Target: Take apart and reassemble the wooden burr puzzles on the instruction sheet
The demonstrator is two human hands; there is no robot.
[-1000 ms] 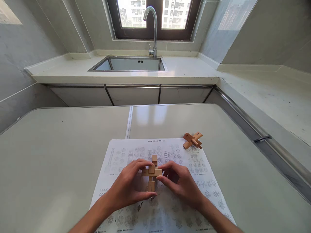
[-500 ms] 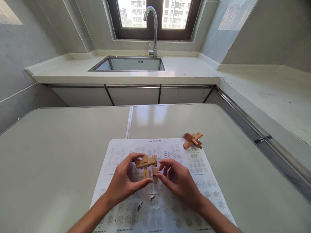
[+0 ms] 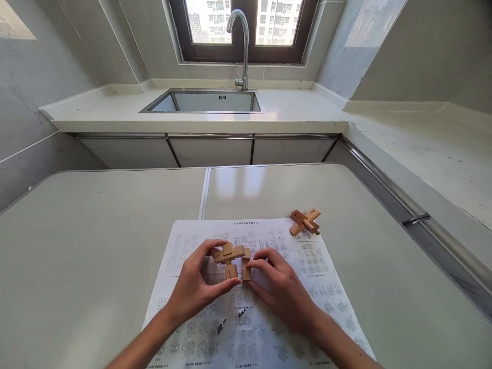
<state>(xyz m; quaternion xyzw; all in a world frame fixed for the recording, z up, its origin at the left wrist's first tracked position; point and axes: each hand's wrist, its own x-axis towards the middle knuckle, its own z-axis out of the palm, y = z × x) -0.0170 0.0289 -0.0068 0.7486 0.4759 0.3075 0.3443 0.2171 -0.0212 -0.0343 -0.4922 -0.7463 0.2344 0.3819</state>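
Above a printed sheet [image 3: 246,335], the left hand [image 3: 197,279] pinches joined wooden blocks [image 3: 230,254] between its fingers; the right hand [image 3: 282,287] touches a notched block [image 3: 245,261] beside them, whether pinching I cannot tell. A loosened left pinch or a knock could let the joint slip. Beyond, a wooden cross [image 3: 306,223] lies at the sheet's corner on the worktop [image 3: 96,246], before sink [image 3: 202,113], tap [image 3: 246,56] and window [image 3: 265,54].

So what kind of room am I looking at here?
Most likely a kitchen: a sink is set into the pale counter, with a curved metal faucet behind it, below a window.
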